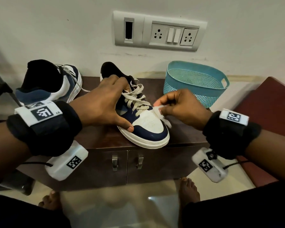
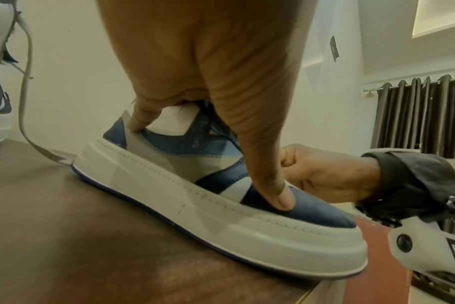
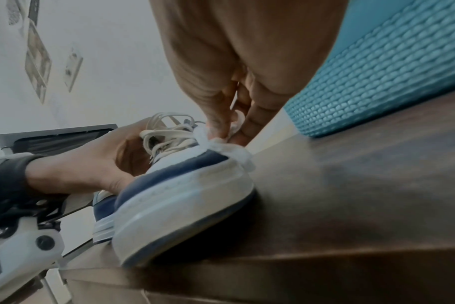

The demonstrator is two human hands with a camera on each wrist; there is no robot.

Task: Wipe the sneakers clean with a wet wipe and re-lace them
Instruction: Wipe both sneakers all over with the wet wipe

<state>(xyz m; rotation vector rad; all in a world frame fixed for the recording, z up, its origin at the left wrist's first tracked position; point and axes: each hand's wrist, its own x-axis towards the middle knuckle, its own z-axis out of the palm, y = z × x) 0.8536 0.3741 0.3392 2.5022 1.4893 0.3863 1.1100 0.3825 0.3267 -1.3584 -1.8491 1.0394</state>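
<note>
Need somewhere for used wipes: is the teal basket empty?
Cannot tell fully. The teal basket stands upright; the inner wall in the head view is bare, but its bottom is hidden.

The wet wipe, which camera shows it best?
The head view: the wet wipe lies unobstructed on the sneaker toe, pinched by the right hand. The right wrist view shows it blurred under the fingertips; the left wrist view hides it.

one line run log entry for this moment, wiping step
step: wiping toe | left hand: holds near sneaker on cabinet top | right hand: pinches wet wipe on toe | laces: still in
</note>
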